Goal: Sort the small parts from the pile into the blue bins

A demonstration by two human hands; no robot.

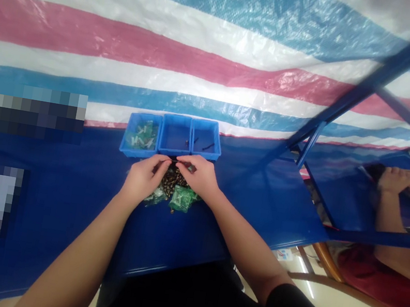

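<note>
My left hand (142,178) and my right hand (203,177) meet fingertip to fingertip above a pile of small dark and brass-coloured metal parts (172,180). Both are closed in a pinch. Between them runs a thin dark piece (174,160), too small to name and mostly covered by the fingers. Green plastic packets (182,199) lie by the near side of the pile, below my right hand. A clear packet (157,197) rests close to my left hand. One brass-coloured part (172,211) lies apart at the near edge.
Three blue bins stand in a row behind my hands: the left bin (123,144) with packets, the middle bin (175,130) and right bin (204,131) with a few small parts. A blue frame post (331,117) slants at right. Beyond it, another person's hands (401,180) show.
</note>
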